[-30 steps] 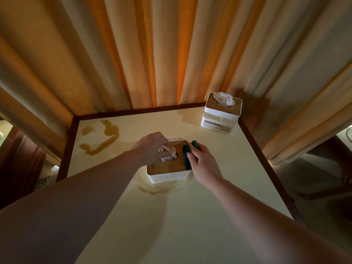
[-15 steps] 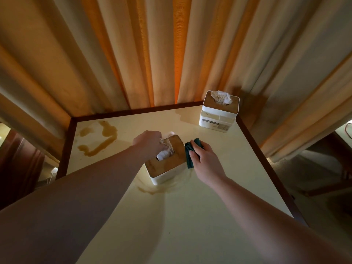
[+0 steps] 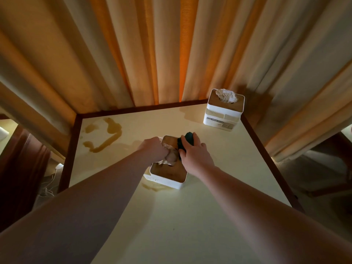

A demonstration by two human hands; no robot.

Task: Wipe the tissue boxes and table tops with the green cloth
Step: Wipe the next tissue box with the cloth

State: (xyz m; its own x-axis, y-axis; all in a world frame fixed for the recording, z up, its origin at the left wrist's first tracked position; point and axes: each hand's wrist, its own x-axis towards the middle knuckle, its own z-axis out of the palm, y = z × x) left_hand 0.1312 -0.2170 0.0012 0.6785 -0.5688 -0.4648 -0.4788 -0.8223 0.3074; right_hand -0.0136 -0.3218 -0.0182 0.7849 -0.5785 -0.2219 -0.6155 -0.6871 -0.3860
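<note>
A white tissue box with a wooden lid [image 3: 168, 173] stands mid-table, with a brown wet smear at its near base. My left hand [image 3: 154, 149] grips the tissue tuft [image 3: 170, 159] poking out of the lid. My right hand [image 3: 194, 155] holds the dark green cloth [image 3: 185, 142] against the far right part of the lid, fingers curled over it. A second white tissue box [image 3: 223, 111] with a tissue sticking out stands at the far right corner of the cream table top [image 3: 190, 216].
Brown liquid streaks [image 3: 106, 136] lie on the far left of the table. Beige and orange curtains [image 3: 171, 50] hang right behind its dark wooden rim [image 3: 142, 109]. Floor and cables show at the left, dark furniture at the right.
The near box has turned so its long side now points toward me. My right hand and the cloth moved from the box's right side up onto the far part of the lid.
</note>
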